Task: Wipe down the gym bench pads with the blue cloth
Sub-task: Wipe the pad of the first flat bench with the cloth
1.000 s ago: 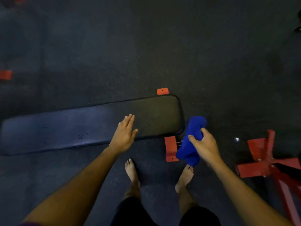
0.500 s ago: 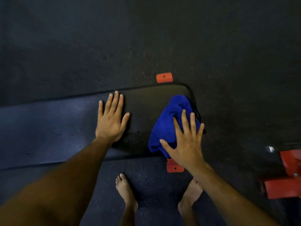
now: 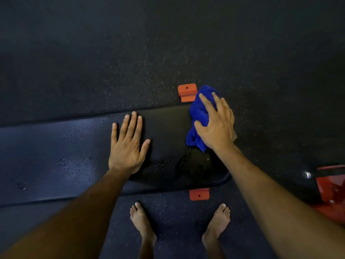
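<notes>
A long black bench pad (image 3: 56,157) runs from the left edge to the middle right, speckled with droplets. My left hand (image 3: 128,146) lies flat on it, fingers straight and spread. My right hand (image 3: 216,126) presses the bunched blue cloth (image 3: 200,113) down on the pad's far right corner, fingers straight over the cloth. Part of the cloth overhangs the pad's far edge. A wet patch (image 3: 196,163) shines on the pad just below the cloth.
Orange bench feet show beyond the far edge (image 3: 186,92) and below the near edge (image 3: 199,194). A red metal frame (image 3: 330,191) stands at the right edge. My bare feet (image 3: 179,225) stand on the dark speckled rubber floor (image 3: 168,43) close to the bench.
My right hand has pushed the cloth from the pad's near right part up to its far right corner. My left hand stays flat on the pad. The view has moved closer.
</notes>
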A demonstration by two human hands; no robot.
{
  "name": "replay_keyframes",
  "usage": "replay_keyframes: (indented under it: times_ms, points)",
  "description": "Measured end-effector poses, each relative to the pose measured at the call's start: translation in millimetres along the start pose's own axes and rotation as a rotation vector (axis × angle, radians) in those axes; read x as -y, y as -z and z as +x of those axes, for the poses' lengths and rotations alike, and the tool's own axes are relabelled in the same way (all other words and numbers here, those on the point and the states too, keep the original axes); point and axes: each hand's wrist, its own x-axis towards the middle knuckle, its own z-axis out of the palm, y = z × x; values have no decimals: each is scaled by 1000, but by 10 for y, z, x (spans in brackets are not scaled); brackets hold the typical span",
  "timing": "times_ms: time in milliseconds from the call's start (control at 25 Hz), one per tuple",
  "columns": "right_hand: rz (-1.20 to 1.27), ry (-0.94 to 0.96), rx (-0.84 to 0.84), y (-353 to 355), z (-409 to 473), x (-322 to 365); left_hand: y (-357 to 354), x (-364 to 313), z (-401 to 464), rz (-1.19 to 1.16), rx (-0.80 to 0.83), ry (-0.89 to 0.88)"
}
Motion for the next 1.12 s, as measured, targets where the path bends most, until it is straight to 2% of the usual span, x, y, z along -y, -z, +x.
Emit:
replay_keyframes:
  times_ms: [160,280,320,400,480,560,680,800,920,1040,1120]
  points:
    - [-97,129,2,-79,-35,8,8,-6,-2,5,11,2]
    - [-77,376,40,-43,-510,-251,55,-29,-9,6,12,8]
    - [-36,402,75,-12,-734,-376,54,-31,-10,6,14,9]
    - [96,326,96,60,-946,-606,45,-30,-9,3,9,13]
    - [188,216,36,109,-592,-591,30,-25,-11,0,-7,9]
    - [161,126,15,101,121,-267,4,-12,-7,-8,-23,1]
    - [-54,236,161,-58,719,394,-15,-1,0,-2,-28,2]
    - [-208,438,109,-296,187,522,-9,-3,-4,-23,-34,-1]
    - [-184,575,109,-211,-582,1,3,2,-3,-52,-39,-6]
    - [-16,458,120,36,-747,-541,-11,2,-12,-67,-49,-7]
    - [62,320,64,85,-381,-518,-8,9,-13,-68,-52,-7]
